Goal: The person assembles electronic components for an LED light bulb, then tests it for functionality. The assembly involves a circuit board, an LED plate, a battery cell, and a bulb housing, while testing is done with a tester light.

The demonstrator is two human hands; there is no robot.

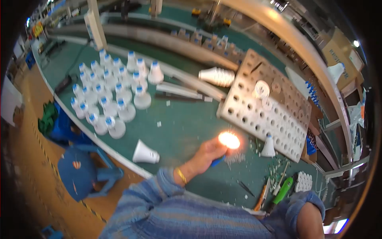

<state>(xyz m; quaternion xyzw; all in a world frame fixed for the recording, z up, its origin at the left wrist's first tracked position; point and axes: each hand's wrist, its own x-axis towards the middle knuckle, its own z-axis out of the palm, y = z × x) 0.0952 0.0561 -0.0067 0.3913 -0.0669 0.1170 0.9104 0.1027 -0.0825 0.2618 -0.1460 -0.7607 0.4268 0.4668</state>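
Observation:
My left hand, with a yellow band at the wrist, is closed around a brightly lit lamp. Glare hides the lamp's exact shape. A blue part shows beneath the fingers. Left of the hand, a white cone-shaped bulb housing lies on its side. Small metal pins are scattered just right of the hand. Another white housing stands upright by the holed board. At the lower right my other forearm shows below a rolled sleeve, but my right hand is out of view.
Many blue-topped white housings stand at the left on the green table. Stacked white cups lie behind the board. Tweezers and a green-handled tool lie near me. A blue stool stands left of the table.

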